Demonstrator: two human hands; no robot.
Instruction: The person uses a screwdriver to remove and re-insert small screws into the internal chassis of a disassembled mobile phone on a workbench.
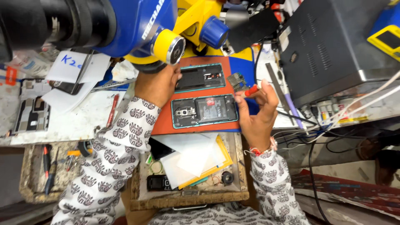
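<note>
An opened phone body [205, 110] with a teal frame lies on an orange mat [164, 123]. Its back cover [201, 77], also teal-edged, lies just behind it. My left hand [156, 85] rests at the left end of the back cover, partly under the microscope, and whether it grips anything is hidden. My right hand [257, 110] sits at the right edge of the phone body and pinches a small red-handled tool [251, 90]. A small circuit board [236, 81] lies beside that tool's tip.
A blue and yellow microscope [137, 25] hangs over the mat. A dark metal box [333, 41] stands at the right with cables [329, 125] below it. White papers and a small black phone [157, 182] lie in a wooden tray [189, 200]. Screwdrivers [46, 164] and phone parts lie at the left.
</note>
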